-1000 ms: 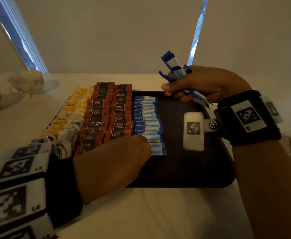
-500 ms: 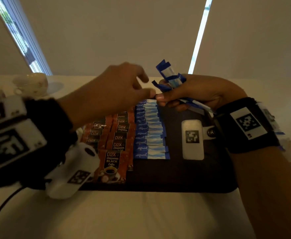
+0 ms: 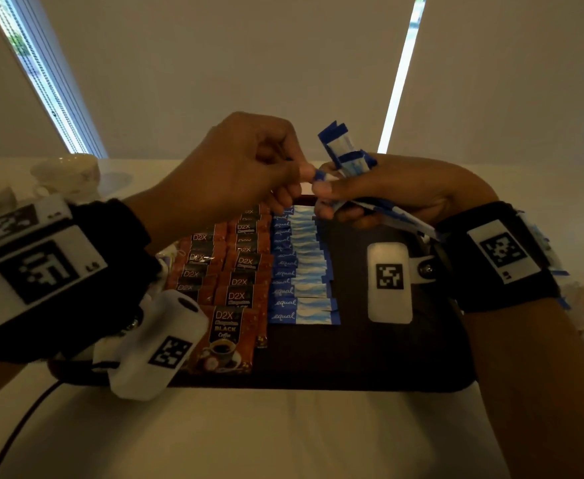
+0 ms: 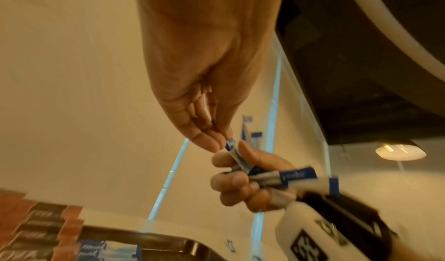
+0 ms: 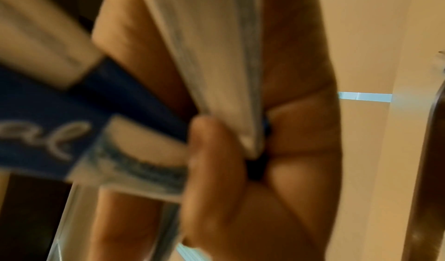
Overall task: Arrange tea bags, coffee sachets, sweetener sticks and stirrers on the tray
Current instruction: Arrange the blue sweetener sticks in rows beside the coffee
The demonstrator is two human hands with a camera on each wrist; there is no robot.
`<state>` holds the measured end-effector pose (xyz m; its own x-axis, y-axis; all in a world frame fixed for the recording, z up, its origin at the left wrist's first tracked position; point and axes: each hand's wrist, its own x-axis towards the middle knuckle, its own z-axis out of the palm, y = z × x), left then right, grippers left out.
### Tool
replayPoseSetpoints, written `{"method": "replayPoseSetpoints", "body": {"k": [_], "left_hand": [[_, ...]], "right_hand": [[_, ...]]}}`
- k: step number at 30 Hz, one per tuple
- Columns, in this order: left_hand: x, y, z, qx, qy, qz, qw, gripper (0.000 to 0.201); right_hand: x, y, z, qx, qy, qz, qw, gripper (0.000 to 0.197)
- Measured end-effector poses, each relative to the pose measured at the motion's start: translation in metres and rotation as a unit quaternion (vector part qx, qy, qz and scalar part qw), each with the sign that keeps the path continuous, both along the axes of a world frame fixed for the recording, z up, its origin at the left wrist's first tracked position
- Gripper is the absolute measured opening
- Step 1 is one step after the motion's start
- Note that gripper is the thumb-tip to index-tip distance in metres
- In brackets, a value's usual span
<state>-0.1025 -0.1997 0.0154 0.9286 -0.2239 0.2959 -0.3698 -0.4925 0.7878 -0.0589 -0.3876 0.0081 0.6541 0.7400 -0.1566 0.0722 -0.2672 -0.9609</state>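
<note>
Since a second ago, left hand [image 3: 235,174] lifted off tray [image 3: 318,382], now pinching one stick [image 4: 237,155] from bundle [image 3: 347,157] gripped by right hand [image 3: 397,191], above far edge. Sticks [image 3: 301,271] in mid-tray row; bare room right.

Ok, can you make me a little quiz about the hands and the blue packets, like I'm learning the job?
1. True or false: the right hand holds a bunch of blue sweetener sticks.
2. What do the fingertips of the left hand pinch? A) a coffee sachet B) the end of one sweetener stick C) a spoon
3. Fill in: on the tray, the row of blue sticks lies to the ____ of the brown coffee sachets in the head view.

Key: 1 true; 2 B; 3 right.
</note>
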Motion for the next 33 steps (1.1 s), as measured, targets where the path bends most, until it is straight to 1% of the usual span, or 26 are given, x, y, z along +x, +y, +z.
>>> {"method": "replayPoseSetpoints", "body": {"k": [3,4,6,8,10,11,15,18,21,23,24,26,27,28,30,33], "left_hand": [[-0.001,0.016,0.003,-0.071,0.027,0.012,0.997,0.017],[-0.002,0.021,0.003,-0.087,0.038,0.013,0.995,0.022],[-0.005,0.025,0.001,-0.097,0.053,0.014,0.994,0.028],[-0.009,0.024,-0.002,-0.092,0.059,0.011,0.994,0.023],[-0.011,0.023,-0.003,-0.081,0.069,0.009,0.994,0.013],[-0.011,0.023,-0.003,-0.075,0.079,0.008,0.994,0.011],[-0.01,0.021,0.0,-0.087,0.108,0.017,0.99,0.012],[-0.008,0.019,0.0,-0.115,0.123,0.037,0.985,0.01],[-0.008,0.014,-0.001,-0.123,0.135,0.047,0.982,0.006],[-0.011,0.011,-0.001,-0.108,0.155,0.048,0.981,0.008],[-0.012,0.01,-0.001,-0.085,0.163,0.039,0.982,0.013],[-0.017,0.009,-0.003,-0.002,0.16,0.017,0.987,0.025],[-0.02,0.007,-0.004,0.029,0.158,0.009,0.987,0.027],[-0.024,0.004,-0.006,0.041,0.163,0.0,0.986,0.025],[-0.031,-0.002,-0.012,0.047,0.197,-0.02,0.979,0.015],[-0.04,-0.011,-0.03,0.091,0.232,-0.027,0.968,0.005]], "right_hand": [[0.001,-0.01,0.002,0.021,-0.004,-0.048,0.999,0.019],[0.002,-0.013,0.003,0.032,-0.003,-0.062,0.998,0.022],[0.002,-0.017,0.004,0.054,0.008,-0.078,0.995,0.019],[0.002,-0.018,0.005,0.064,0.021,-0.095,0.993,0.022],[0.001,-0.018,0.008,0.064,0.02,-0.109,0.992,0.025],[0.0,-0.017,0.009,0.061,0.015,-0.113,0.992,0.025],[-0.003,-0.015,0.009,0.028,-0.027,-0.102,0.994,0.024],[-0.005,-0.012,0.01,0.017,-0.027,-0.087,0.996,0.023],[-0.005,-0.011,0.01,0.016,-0.029,-0.093,0.995,0.023],[-0.006,-0.013,0.01,0.021,-0.03,-0.101,0.994,0.024],[-0.006,-0.015,0.011,0.022,-0.033,-0.107,0.994,0.024],[-0.005,-0.017,0.011,0.025,-0.037,-0.12,0.992,0.025],[-0.004,-0.019,0.012,0.028,-0.038,-0.125,0.991,0.024],[-0.004,-0.02,0.012,0.029,-0.039,-0.128,0.991,0.024],[-0.003,-0.021,0.012,0.026,-0.043,-0.129,0.99,0.024],[-0.003,-0.02,0.011,0.024,-0.043,-0.127,0.991,0.026]]}}
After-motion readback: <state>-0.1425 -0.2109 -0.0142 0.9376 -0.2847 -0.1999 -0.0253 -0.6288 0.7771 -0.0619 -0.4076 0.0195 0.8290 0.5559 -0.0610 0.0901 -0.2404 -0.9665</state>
